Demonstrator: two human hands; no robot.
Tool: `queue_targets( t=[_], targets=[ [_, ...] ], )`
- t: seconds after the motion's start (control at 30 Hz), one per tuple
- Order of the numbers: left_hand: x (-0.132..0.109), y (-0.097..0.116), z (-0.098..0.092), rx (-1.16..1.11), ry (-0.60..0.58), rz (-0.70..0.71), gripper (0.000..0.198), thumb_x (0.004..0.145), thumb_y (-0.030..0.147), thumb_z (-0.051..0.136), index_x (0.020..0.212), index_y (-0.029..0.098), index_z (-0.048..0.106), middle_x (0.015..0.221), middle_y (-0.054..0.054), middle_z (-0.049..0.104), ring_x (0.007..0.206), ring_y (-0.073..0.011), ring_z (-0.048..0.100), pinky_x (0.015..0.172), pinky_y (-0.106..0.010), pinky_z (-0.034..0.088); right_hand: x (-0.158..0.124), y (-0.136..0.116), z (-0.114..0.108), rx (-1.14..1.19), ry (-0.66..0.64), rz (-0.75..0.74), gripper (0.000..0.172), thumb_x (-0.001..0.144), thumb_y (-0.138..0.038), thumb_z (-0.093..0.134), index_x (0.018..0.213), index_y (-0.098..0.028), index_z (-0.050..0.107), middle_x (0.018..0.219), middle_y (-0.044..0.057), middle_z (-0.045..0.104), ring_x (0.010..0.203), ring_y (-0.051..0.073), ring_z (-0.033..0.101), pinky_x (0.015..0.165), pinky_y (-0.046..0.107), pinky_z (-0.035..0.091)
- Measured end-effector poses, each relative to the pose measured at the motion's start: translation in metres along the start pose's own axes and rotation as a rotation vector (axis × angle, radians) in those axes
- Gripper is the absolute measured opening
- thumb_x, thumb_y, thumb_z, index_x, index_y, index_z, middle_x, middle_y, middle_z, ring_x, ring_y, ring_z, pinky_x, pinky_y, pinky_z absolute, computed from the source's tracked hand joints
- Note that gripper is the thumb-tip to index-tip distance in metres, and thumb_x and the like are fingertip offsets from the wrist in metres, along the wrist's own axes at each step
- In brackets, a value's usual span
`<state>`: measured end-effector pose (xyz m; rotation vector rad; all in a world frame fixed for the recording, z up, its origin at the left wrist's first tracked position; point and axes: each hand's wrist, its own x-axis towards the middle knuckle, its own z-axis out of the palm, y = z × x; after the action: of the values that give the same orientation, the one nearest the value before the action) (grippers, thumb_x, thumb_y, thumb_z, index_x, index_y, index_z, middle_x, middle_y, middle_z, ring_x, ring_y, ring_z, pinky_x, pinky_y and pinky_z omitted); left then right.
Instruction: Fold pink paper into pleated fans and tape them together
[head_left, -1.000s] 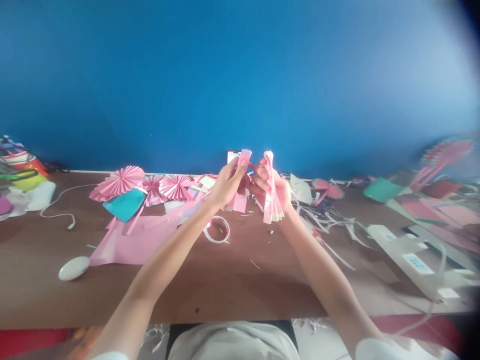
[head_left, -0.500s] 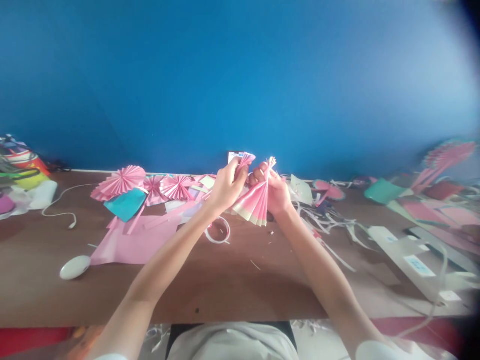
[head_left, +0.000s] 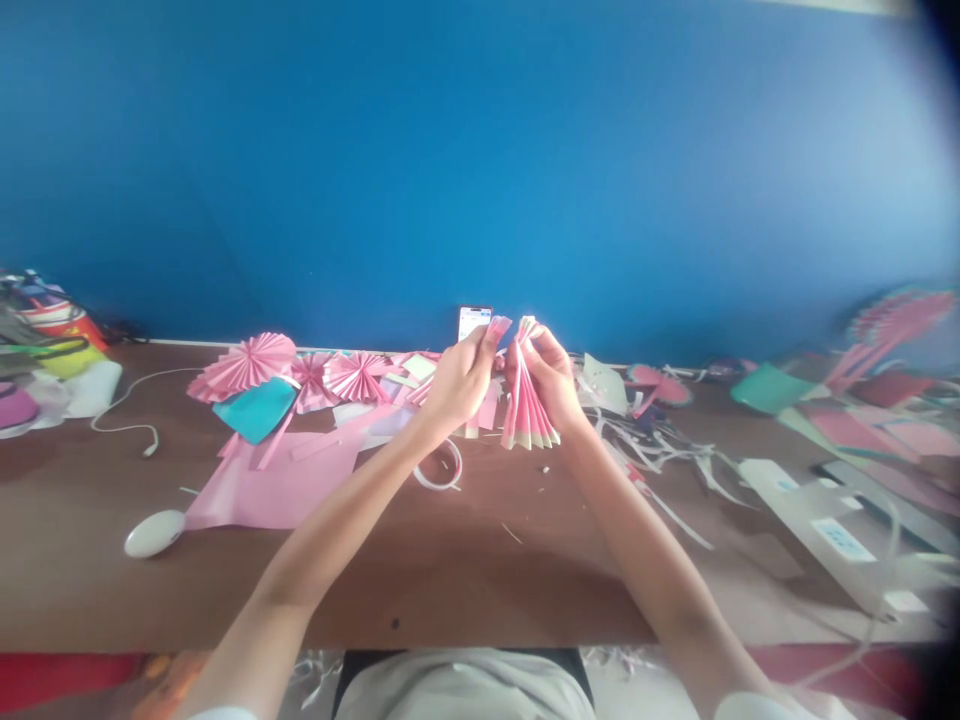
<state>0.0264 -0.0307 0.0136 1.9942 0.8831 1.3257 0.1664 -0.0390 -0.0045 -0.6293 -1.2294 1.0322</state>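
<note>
Both my hands are raised above the brown table (head_left: pixel 465 570) near its far edge. My right hand (head_left: pixel 551 380) pinches the top of a pleated pink paper fan (head_left: pixel 527 410) with a pale lower edge; the fan hangs down, slightly spread. My left hand (head_left: pixel 459 380) is closed on a second folded pink paper piece (head_left: pixel 491 335), held right beside the fan. A roll of clear tape (head_left: pixel 439 468) lies on the table just below my left wrist.
Finished pink paper rosettes (head_left: pixel 247 365) and a teal paper (head_left: pixel 255 408) lie at the left over a pink sheet (head_left: pixel 277 485). A white mouse (head_left: pixel 154 533) sits front left. A phone (head_left: pixel 474 322) leans on the blue wall. Paper scraps and strips (head_left: pixel 660 450) litter the right side.
The fan in my right hand spread wide half a second ago and has since closed up somewhat and hangs more upright. My hands stay close together, slightly shifted right.
</note>
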Motion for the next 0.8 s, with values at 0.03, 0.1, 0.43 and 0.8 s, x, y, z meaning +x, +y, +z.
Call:
queue_targets(
  t=[0.03,0.1,0.43,0.8],
  targets=[
    [0.0,-0.001,0.0,0.006,0.024,-0.003,0.043,0.101,0.052,0.033,0.085,0.02,0.055,0.067,-0.003,0.057,0.058,-0.0144,0.053,0.055,-0.029,0.037,0.0,0.002,0.0,-0.009,0.008,-0.003,0.023,0.083,-0.045,0.067,0.087,-0.027,0.052,0.073,-0.003,0.055,0.066,0.014,0.056,0.061,0.029,0.049],
    [0.0,-0.003,0.001,0.026,0.07,-0.008,0.039,0.1,0.05,0.037,0.082,0.02,0.054,0.063,-0.001,0.054,0.056,-0.0135,0.051,0.053,-0.028,0.035,0.0,0.005,0.001,-0.015,0.009,0.0,0.024,0.083,-0.047,0.067,0.086,-0.026,0.054,0.076,-0.002,0.057,0.067,0.014,0.057,0.059,0.028,0.047],
    [-0.004,0.003,0.004,0.155,0.151,0.093,0.024,0.098,0.028,0.046,0.098,0.018,0.067,0.086,-0.004,0.068,0.073,-0.0153,0.059,0.063,-0.029,0.041,0.0,0.012,0.002,0.032,-0.027,0.05,0.029,0.082,-0.05,0.068,0.088,-0.027,0.051,0.087,-0.002,0.061,0.07,0.014,0.06,0.06,0.029,0.051],
    [-0.007,0.001,0.011,0.081,0.173,0.111,0.025,0.099,0.031,0.047,0.098,0.018,0.068,0.093,-0.006,0.061,0.081,-0.0148,0.059,0.068,-0.029,0.046,0.0,0.01,0.001,0.123,-0.001,0.131,0.023,0.081,-0.044,0.071,0.091,-0.027,0.06,0.071,-0.004,0.057,0.058,0.011,0.054,0.056,0.025,0.047]
  ],
)
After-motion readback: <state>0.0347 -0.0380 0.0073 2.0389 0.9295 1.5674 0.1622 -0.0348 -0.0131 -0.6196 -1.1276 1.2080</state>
